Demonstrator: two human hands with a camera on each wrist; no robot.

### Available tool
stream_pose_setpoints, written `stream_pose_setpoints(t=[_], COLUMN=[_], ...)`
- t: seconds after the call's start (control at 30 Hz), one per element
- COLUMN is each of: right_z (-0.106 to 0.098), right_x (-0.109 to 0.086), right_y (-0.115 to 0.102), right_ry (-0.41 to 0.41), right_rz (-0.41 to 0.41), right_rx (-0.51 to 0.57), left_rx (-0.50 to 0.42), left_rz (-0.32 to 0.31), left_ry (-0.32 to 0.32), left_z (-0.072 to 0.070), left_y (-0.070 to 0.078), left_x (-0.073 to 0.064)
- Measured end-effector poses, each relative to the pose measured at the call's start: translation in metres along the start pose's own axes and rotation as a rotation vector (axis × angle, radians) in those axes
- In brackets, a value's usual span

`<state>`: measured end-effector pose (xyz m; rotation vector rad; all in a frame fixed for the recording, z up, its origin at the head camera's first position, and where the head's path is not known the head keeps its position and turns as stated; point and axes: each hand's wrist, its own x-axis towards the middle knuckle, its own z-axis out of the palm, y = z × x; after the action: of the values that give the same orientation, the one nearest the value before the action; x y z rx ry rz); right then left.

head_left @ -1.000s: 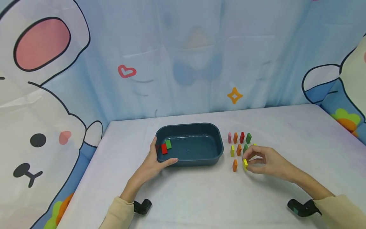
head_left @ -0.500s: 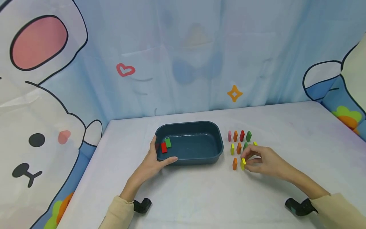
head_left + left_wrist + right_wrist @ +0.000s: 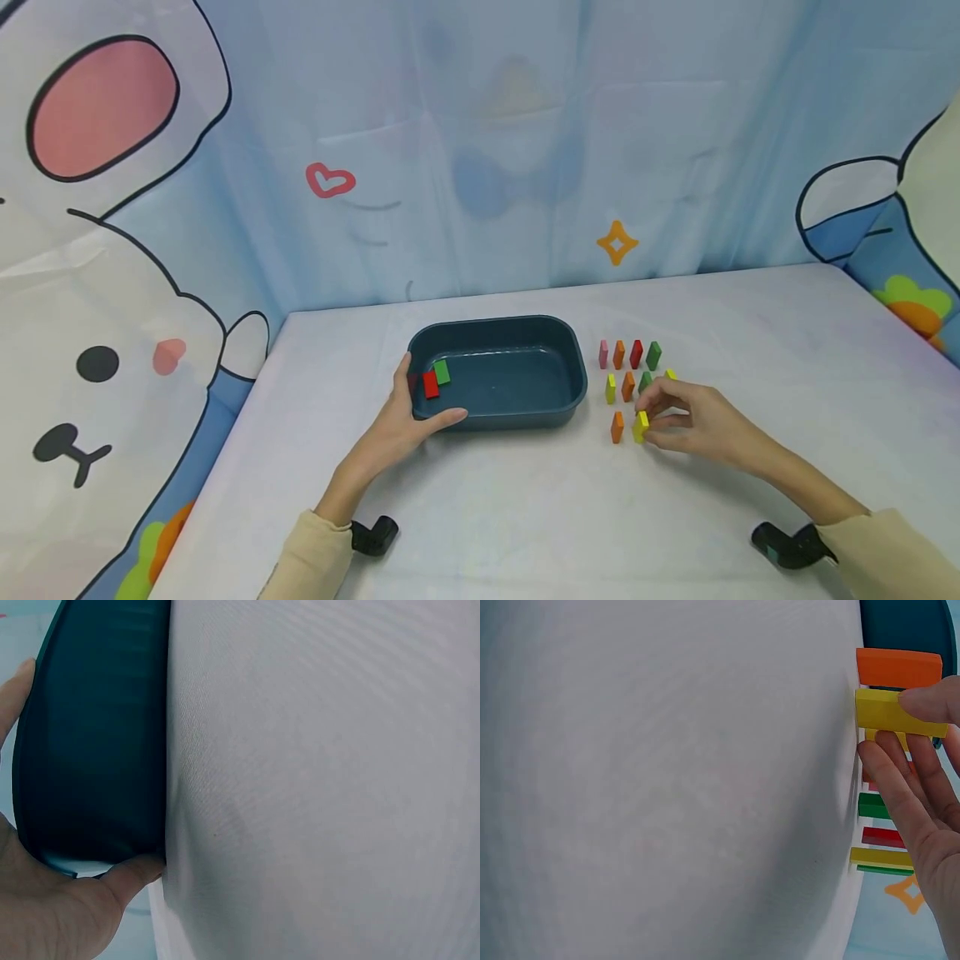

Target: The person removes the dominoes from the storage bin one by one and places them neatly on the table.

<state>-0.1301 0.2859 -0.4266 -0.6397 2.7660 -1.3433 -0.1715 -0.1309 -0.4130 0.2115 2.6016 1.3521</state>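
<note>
In the head view my left hand [image 3: 408,425] holds the left end of a dark teal plastic bin [image 3: 517,383], its thumb along the front wall and fingers at the left side. A red block [image 3: 431,384] and a green block [image 3: 442,372] lie inside at the left. My right hand [image 3: 690,417] pinches a yellow block [image 3: 641,426] upright between thumb and fingers, just right of a standing orange block [image 3: 617,427]. The right wrist view shows the thumb pressed on the yellow block's face [image 3: 877,710]. Part of the block rows is hidden behind this hand.
Behind the front blocks stand two more rows, including a pink block [image 3: 603,354], a red block [image 3: 637,354], a green block [image 3: 654,356] and a yellow block [image 3: 611,389]. A white cloth [image 3: 510,508] covers the table; a printed blue curtain [image 3: 495,250] hangs at the back.
The yellow block has shifted slightly left with my right hand, closer to the orange block beside it. My left hand and the bin stay in place.
</note>
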Motion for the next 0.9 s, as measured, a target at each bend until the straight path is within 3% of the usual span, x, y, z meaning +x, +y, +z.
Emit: stream_pose_setpoints(t=[0.37, 0.63, 0.77, 0.9], right_z=[-0.002, -0.02, -0.033, -0.044], right_x=[-0.005, -0.018, -0.016, 0.0], right_y=[-0.003, -0.006, -0.013, -0.03], right_ry=[-0.002, -0.037, -0.031, 0.026], right_rz=[0.02, 0.102, 0.031, -0.085], right_rx=[0.015, -0.11, -0.156, -0.191], left_rx=[0.001, -0.011, -0.016, -0.023], left_rz=[0.0, 0.0, -0.003, 0.004], left_ry=[-0.007, -0.008, -0.009, -0.016], left_z=[0.0, -0.003, -0.004, -0.002], left_y=[0.0, 0.004, 0.004, 0.001], left_x=[-0.001, 0.0, 0.0, 0.0])
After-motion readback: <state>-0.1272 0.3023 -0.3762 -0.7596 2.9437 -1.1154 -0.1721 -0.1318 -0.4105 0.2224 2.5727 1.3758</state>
